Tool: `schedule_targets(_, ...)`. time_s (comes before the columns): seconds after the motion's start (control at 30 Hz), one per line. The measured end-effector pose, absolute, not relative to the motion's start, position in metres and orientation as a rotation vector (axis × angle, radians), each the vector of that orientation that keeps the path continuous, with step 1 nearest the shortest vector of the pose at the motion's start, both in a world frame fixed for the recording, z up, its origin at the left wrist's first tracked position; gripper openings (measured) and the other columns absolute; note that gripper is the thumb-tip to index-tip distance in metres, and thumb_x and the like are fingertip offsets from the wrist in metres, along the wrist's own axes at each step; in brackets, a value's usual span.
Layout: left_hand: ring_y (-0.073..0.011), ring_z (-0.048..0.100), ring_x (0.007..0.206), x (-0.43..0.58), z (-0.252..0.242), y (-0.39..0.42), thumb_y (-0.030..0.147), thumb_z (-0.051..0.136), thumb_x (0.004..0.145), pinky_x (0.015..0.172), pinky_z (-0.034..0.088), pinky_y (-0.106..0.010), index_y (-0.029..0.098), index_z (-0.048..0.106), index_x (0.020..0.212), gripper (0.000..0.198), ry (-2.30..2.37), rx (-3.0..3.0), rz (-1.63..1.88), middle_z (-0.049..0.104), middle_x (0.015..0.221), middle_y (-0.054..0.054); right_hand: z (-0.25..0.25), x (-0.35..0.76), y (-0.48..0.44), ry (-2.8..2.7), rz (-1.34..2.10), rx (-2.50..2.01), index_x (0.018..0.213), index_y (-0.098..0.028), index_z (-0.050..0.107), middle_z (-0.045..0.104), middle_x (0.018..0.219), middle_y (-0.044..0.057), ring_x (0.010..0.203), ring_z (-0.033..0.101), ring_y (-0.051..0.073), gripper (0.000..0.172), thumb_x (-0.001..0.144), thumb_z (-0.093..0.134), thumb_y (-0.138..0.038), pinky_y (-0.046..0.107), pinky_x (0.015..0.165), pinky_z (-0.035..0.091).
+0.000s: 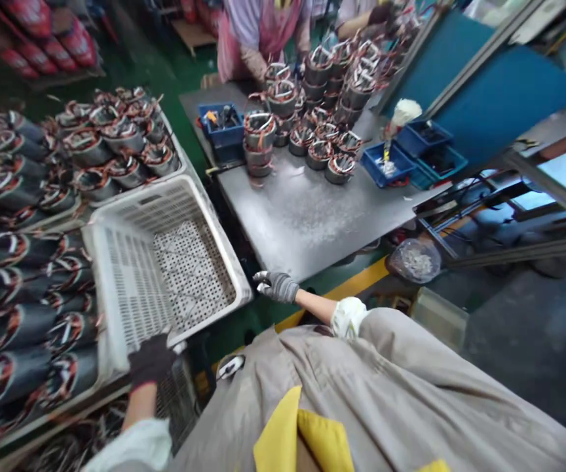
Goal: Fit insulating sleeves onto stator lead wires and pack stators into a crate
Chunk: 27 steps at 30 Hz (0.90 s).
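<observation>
A white plastic crate [214,244] with perforated walls and a mesh floor is held tilted over rows of wound motor stators [27,321] with copper and white windings. My left hand [151,359], in a black glove, grips the crate's near rim. My right hand [276,286], in a grey knit glove with a pale palm, is close beside the crate's right corner, fingers slightly apart and holding nothing. The crate's underside is hidden.
A grey metal workbench [302,210] bears stacked stators [283,98] and blue bins [386,164]. A co-worker's hands and pink apron [258,39] are beyond it. Another tray of stators [116,141] stands at the left; a yellow floor line [356,282] runs below the bench.
</observation>
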State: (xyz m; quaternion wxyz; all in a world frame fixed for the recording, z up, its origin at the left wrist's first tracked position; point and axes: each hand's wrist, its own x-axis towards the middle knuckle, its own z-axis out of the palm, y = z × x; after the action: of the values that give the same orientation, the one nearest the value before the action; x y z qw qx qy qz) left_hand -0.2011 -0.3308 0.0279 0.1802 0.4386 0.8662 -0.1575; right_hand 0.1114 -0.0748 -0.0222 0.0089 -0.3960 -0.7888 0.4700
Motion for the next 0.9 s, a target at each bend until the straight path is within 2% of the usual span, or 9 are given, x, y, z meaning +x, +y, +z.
schedule_targets(0.1, -0.0456, 0.078, 0.128, -0.131, 0.023, -0.326, 0.056, 0.042, 0.108, 0.107, 0.062, -0.060, 0.016, 0.081, 0.136, 0.062, 2.659, 0.986, -0.306, 0.083, 0.136, -0.026, -0.025, 0.168, -0.023, -2.650, 1.290, -1.143, 0.153, -0.018, 0.076, 0.084, 0.134, 0.010, 0.114, 0.079, 0.023, 0.052, 0.103, 0.065, -0.017, 0.029, 0.105, 0.060)
schedule_targets(0.17, -0.0405, 0.079, 0.134, -0.072, 0.019, -0.318, 0.055, 0.036, 0.112, 0.113, 0.063, -0.054, 0.018, 0.079, 0.144, 0.065, 2.673, 0.910, -0.120, 0.083, 0.141, -0.023, -0.027, 0.200, 0.017, -2.760, 1.158, -1.101, 0.149, -0.015, 0.079, 0.081, 0.142, 0.016, 0.126, 0.076, 0.029, 0.049, 0.102, 0.066, -0.019, 0.038, 0.118, 0.055)
schedule_targets(0.23, -0.0342, 0.078, 0.140, -0.014, 0.013, -0.303, 0.048, 0.038, 0.114, 0.119, 0.063, -0.049, 0.027, 0.081, 0.145, 0.057, 2.585, 0.991, 0.035, 0.082, 0.148, -0.014, -0.029, 0.226, 0.056, -2.858, 1.038, -1.024, 0.139, -0.017, 0.084, 0.080, 0.144, 0.019, 0.134, 0.071, 0.036, 0.042, 0.100, 0.071, -0.024, 0.051, 0.129, 0.047)
schedule_targets(0.33, -0.0335, 0.081, 0.135, 0.047, 0.010, -0.276, 0.037, 0.053, 0.110, 0.117, 0.065, -0.050, 0.035, 0.086, 0.140, 0.044, 2.465, 1.191, 0.016, 0.085, 0.143, -0.008, -0.033, 0.256, 0.108, -2.982, 0.832, -0.911, 0.130, -0.023, 0.088, 0.075, 0.157, 0.016, 0.152, 0.061, 0.041, 0.032, 0.103, 0.073, -0.029, 0.066, 0.140, 0.029)
schedule_targets(0.4, -0.0328, 0.083, 0.130, 0.065, 0.012, -0.258, 0.031, 0.059, 0.108, 0.113, 0.066, -0.050, 0.037, 0.087, 0.137, 0.041, 2.445, 1.306, -0.040, 0.087, 0.139, -0.007, -0.037, 0.275, 0.136, -2.975, 0.775, -0.961, 0.128, -0.024, 0.089, 0.072, 0.163, 0.017, 0.158, 0.057, 0.041, 0.029, 0.108, 0.069, -0.028, 0.070, 0.140, 0.028)
schedule_targets(0.53, -0.0298, 0.084, 0.124, 0.059, 0.021, -0.213, 0.029, 0.054, 0.113, 0.109, 0.066, -0.045, 0.033, 0.088, 0.135, 0.041, 2.400, 1.390, -0.083, 0.089, 0.131, -0.007, -0.050, 0.311, 0.169, -2.792, 0.839, -1.109, 0.126, -0.022, 0.091, 0.076, 0.157, 0.018, 0.154, 0.064, 0.037, 0.029, 0.110, 0.067, -0.023, 0.059, 0.133, 0.046)
schedule_targets(0.67, -0.0304, 0.083, 0.123, 0.041, 0.029, -0.136, 0.033, 0.051, 0.116, 0.109, 0.064, -0.044, 0.028, 0.085, 0.141, 0.042, 2.302, 1.487, -0.082, 0.089, 0.131, -0.009, -0.066, 0.344, 0.168, -2.673, 0.893, -1.124, 0.127, -0.019, 0.091, 0.079, 0.151, 0.018, 0.153, 0.064, 0.034, 0.031, 0.108, 0.067, -0.019, 0.052, 0.134, 0.050)
schedule_targets(0.83, -0.0324, 0.076, 0.140, 0.057, 0.042, -0.025, 0.027, 0.058, 0.115, 0.133, 0.049, -0.052, 0.025, 0.081, 0.146, 0.038, 2.100, 1.866, 0.145, 0.082, 0.149, -0.011, -0.064, 0.379, 0.167, -2.355, 0.775, -1.437, 0.130, -0.018, 0.088, 0.082, 0.143, 0.021, 0.140, 0.070, 0.036, 0.032, 0.109, 0.064, -0.024, 0.059, 0.136, 0.046)
schedule_targets(0.9, -0.0315, 0.074, 0.143, 0.071, 0.047, 0.012, 0.027, 0.058, 0.116, 0.136, 0.045, -0.053, 0.025, 0.079, 0.147, 0.038, 2.019, 1.944, 0.252, 0.081, 0.151, -0.011, -0.055, 0.391, 0.188, -2.114, 0.726, -1.623, 0.134, -0.016, 0.085, 0.083, 0.138, 0.021, 0.133, 0.074, 0.036, 0.035, 0.110, 0.061, -0.025, 0.055, 0.131, 0.051)
